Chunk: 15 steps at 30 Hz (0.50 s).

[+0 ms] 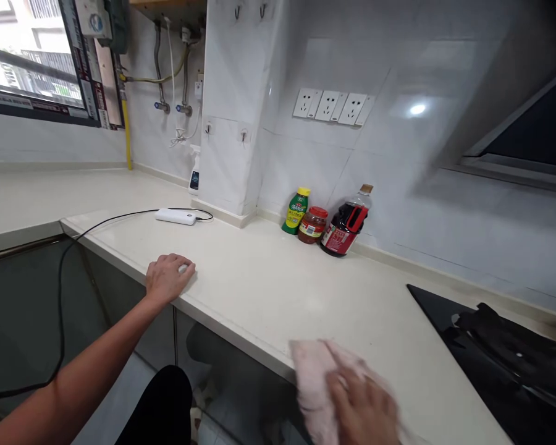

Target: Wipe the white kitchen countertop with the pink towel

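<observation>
At the front edge of the pale countertop (259, 296), my left hand (169, 278) rests with its fingers on the surface and its thumb apart, holding nothing. A light pink cloth (310, 377) lies under my right hand (364, 405) near the counter's front edge. The fingers of that hand are bent over the cloth, which is bunched and partly hangs past the edge. Motion smears both the cloth and the right hand a little.
Against the wall stand a green bottle (296, 211), a red-lidded jar (312, 225) and a dark sauce bottle (346, 224). A white power bank (175, 216) with a black cable lies to the left. A black cooktop (449, 321) is at right, a spray bottle (194, 173) behind.
</observation>
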Each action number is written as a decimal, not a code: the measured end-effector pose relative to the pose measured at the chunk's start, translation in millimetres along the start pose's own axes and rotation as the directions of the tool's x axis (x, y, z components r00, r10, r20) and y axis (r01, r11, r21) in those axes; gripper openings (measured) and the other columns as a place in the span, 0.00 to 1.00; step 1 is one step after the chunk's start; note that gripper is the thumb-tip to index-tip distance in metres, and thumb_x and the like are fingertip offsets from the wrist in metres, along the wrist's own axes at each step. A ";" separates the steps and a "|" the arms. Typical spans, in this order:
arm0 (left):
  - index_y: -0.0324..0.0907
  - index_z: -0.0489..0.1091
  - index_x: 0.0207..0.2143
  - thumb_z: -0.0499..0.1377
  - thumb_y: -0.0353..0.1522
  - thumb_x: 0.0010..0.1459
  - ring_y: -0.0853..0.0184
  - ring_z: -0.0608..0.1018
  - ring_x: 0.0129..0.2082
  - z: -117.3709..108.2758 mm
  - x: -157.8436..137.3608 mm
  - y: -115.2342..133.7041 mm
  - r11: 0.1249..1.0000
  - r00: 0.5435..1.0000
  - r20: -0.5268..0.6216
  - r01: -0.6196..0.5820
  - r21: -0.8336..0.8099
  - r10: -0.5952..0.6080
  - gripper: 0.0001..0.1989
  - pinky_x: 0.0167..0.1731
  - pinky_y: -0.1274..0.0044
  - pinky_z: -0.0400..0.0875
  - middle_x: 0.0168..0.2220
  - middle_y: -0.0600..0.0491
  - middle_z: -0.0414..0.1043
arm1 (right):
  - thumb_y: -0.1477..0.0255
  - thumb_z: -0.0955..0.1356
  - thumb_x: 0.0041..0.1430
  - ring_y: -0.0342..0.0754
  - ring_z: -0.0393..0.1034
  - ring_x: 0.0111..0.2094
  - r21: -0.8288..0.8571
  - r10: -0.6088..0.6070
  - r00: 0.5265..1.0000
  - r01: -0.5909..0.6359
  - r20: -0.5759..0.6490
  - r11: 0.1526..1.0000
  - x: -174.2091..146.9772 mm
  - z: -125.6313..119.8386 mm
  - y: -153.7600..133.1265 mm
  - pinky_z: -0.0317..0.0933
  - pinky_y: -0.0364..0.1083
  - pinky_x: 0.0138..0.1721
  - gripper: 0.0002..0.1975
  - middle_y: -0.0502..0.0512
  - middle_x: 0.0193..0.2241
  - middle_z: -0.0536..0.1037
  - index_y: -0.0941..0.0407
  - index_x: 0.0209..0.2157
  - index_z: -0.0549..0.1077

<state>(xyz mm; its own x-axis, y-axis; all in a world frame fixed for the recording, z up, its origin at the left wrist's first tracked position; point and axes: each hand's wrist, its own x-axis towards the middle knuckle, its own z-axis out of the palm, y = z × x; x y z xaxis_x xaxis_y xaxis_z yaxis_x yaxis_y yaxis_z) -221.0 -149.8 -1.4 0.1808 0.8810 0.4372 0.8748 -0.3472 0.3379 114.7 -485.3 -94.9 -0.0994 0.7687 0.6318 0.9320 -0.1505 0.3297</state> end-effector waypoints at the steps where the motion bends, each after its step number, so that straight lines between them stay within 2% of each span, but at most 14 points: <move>1: 0.45 0.80 0.40 0.52 0.41 0.63 0.53 0.73 0.54 0.3 1.1 -1.6 1.000 1.000 -0.002 -0.007 -0.005 0.007 0.18 0.55 0.63 0.63 0.49 0.48 0.79 | 0.75 0.68 0.54 0.66 0.66 0.42 0.065 0.008 1.000 -0.008 0.002 0.998 29.6 1.7 -28.9 0.58 0.61 0.38 0.18 0.64 0.47 0.75 0.49 0.48 0.73; 3: 0.46 0.79 0.40 0.53 0.40 0.63 0.54 0.73 0.54 0.6 0.5 -3.0 1.000 1.000 0.000 -0.024 -0.014 0.024 0.16 0.55 0.64 0.64 0.50 0.49 0.78 | 0.72 0.70 0.57 0.68 0.65 0.48 0.255 0.013 1.000 -0.008 -0.017 0.967 80.5 6.9 -78.6 0.59 0.65 0.44 0.19 0.64 0.50 0.74 0.49 0.51 0.72; 4: 0.46 0.79 0.42 0.54 0.40 0.63 0.55 0.73 0.55 0.6 -2.7 -2.0 0.999 0.999 -0.001 -0.047 -0.028 0.047 0.15 0.55 0.64 0.64 0.51 0.48 0.77 | 0.69 0.70 0.60 0.67 0.64 0.51 0.293 -0.008 1.000 0.016 -0.026 0.956 101.0 10.2 -98.6 0.60 0.66 0.48 0.19 0.63 0.53 0.73 0.48 0.54 0.71; 6: 0.45 0.77 0.47 0.55 0.41 0.63 0.56 0.72 0.57 0.6 -17.3 5.4 0.980 0.986 -0.025 -0.168 -0.110 0.166 0.16 0.57 0.65 0.65 0.55 0.47 0.74 | 0.61 0.70 0.64 0.63 0.62 0.55 0.351 -0.051 0.998 0.060 -0.034 0.934 131.9 17.3 -128.1 0.60 0.66 0.54 0.22 0.60 0.57 0.69 0.49 0.57 0.68; 7: 0.45 0.75 0.50 0.56 0.41 0.63 0.56 0.71 0.59 0.7 -28.8 11.5 0.948 0.964 -0.049 -0.266 -0.175 0.261 0.17 0.59 0.64 0.65 0.57 0.46 0.72 | 0.59 0.69 0.65 0.61 0.62 0.57 0.367 -0.072 0.997 0.079 -0.034 0.927 142.7 20.3 -138.3 0.60 0.65 0.56 0.23 0.59 0.59 0.67 0.49 0.58 0.66; 9: 0.44 0.69 0.57 0.57 0.43 0.64 0.55 0.67 0.63 1.4 -56.8 26.6 0.818 0.873 -0.095 -0.482 -0.315 0.478 0.22 0.62 0.63 0.63 0.62 0.42 0.66 | 0.59 0.69 0.65 0.62 0.61 0.59 0.403 -0.095 0.995 0.096 -0.023 0.910 156.5 23.3 -150.7 0.60 0.66 0.57 0.26 0.60 0.61 0.65 0.50 0.60 0.65; 12: 0.46 0.55 0.68 0.61 0.53 0.59 0.51 0.62 0.68 4.8 -94.8 46.3 0.595 0.670 -0.062 -0.694 -0.405 0.739 0.40 0.64 0.61 0.61 0.68 0.39 0.56 | 0.67 0.72 0.59 0.66 0.57 0.61 0.443 -0.112 0.994 0.098 0.004 0.891 159.3 15.1 -148.8 0.61 0.68 0.55 0.34 0.66 0.62 0.65 0.52 0.65 0.59; 14: 0.47 0.47 0.71 0.64 0.57 0.53 0.47 0.59 0.69 8.3 -107.6 52.7 0.527 0.568 0.003 -0.763 -0.373 0.823 0.52 0.64 0.59 0.60 0.70 0.36 0.53 | 0.69 0.76 0.52 0.69 0.51 0.65 0.506 -0.159 0.987 0.126 0.022 0.853 148.9 2.3 -129.7 0.60 0.68 0.57 0.44 0.68 0.66 0.58 0.53 0.67 0.55; 15: 0.47 0.44 0.72 0.66 0.56 0.51 0.46 0.58 0.69 9.9 -109.9 54.3 0.524 0.544 0.039 -0.783 -0.335 0.838 0.56 0.64 0.58 0.58 0.70 0.35 0.52 | 0.69 0.76 0.49 0.70 0.48 0.67 0.539 -0.183 0.983 0.139 0.028 0.831 139.9 -4.5 -113.9 0.59 0.68 0.59 0.48 0.67 0.69 0.52 0.52 0.68 0.54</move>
<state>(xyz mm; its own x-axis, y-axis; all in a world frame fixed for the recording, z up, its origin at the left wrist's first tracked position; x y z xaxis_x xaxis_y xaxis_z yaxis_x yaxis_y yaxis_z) -188.9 -262.3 -39.3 0.8490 0.2006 0.4888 0.1661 -0.9795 0.1136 -6.9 -363.4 -40.9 -0.2582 0.8006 0.5407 0.9483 0.3170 -0.0166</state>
